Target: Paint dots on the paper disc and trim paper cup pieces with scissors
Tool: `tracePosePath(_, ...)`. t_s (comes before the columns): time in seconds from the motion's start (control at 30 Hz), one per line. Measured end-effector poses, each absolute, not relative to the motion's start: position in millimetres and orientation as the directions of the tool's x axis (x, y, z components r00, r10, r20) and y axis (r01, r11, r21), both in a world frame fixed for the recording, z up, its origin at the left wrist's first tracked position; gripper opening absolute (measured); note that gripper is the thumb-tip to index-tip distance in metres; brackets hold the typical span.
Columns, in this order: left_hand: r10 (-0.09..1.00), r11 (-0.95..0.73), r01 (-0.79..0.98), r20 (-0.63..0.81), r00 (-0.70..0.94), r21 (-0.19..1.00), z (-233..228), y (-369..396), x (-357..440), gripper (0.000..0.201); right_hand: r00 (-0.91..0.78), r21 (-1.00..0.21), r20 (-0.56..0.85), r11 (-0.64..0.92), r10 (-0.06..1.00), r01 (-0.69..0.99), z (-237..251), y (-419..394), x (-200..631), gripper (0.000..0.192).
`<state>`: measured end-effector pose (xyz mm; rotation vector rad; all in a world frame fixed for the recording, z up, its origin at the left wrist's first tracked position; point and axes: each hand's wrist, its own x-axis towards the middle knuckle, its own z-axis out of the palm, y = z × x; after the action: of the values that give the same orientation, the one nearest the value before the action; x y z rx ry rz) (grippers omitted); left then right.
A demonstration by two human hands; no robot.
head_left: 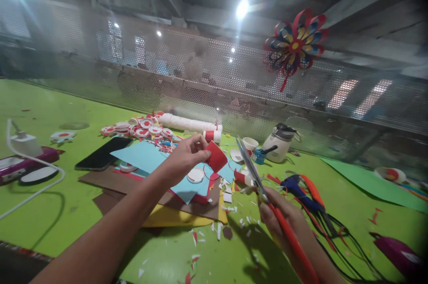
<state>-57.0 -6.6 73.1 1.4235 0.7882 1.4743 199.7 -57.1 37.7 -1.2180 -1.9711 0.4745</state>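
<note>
My left hand [185, 157] pinches a red paper cup [216, 156] by its rim, holding it above a stack of blue, brown and yellow paper sheets [157, 163]. My right hand [284, 219] grips red-handled scissors [254, 174], whose blades point up and away toward the cup. The blades stand a little to the right of the cup, apart from it. A white paper disc [195, 175] lies on the blue sheet under the cup.
On the green table [50, 212]: a black phone [103, 152], a pile of red-and-white discs [140, 129], a white cup stack [190, 124], a glue jug [279, 142], a glue gun with cables [307, 192], a charger and cord [25, 146], paper scraps [217, 230]. A paper flower [294, 45] hangs on the mesh.
</note>
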Motion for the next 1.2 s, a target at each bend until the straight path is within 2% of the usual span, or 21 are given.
tracePosePath(0.2, 0.932, -0.248, -0.355, 0.322, 0.168, 0.901, 73.5, -9.2, -55.6, 0.031, -0.396, -0.575, 0.415, 0.574, 0.819, 0.583, 36.8, -58.5, 197.8, 0.042)
tracePosePath(0.3, 0.946, -0.204, -0.445, 0.293, 0.140, 0.872, 74.7, -9.3, -52.5, 0.036, -0.454, -0.577, 0.416, 0.615, 0.788, 0.538, 36.3, -61.1, 192.4, 0.037)
tracePosePath(0.43, 0.955, -0.200, -0.523, 0.285, 0.087, 0.829, 74.1, -7.9, -46.7, 0.037, -0.459, -0.608, 0.381, 0.591, 0.803, 0.529, 33.6, -63.7, 186.7, 0.036)
tracePosePath(0.63, 0.967, -0.168, -0.519, 0.242, 0.077, 0.838, 73.9, -11.1, -41.4, 0.037, -0.441, -0.584, 0.406, 0.598, 0.801, 0.549, 29.6, -62.9, 184.7, 0.036)
tracePosePath(0.9, 0.970, -0.158, -0.512, 0.229, 0.079, 0.844, 75.4, -14.2, -38.2, 0.040, -0.404, -0.691, 0.392, 0.554, 0.827, 0.464, 32.5, -68.0, 178.9, 0.033)
tracePosePath(1.2, 0.977, -0.149, -0.488, 0.205, 0.063, 0.860, 74.5, -15.7, -35.2, 0.042, -0.436, -0.758, 0.337, 0.515, 0.835, 0.400, 29.9, -65.1, 181.0, 0.048)
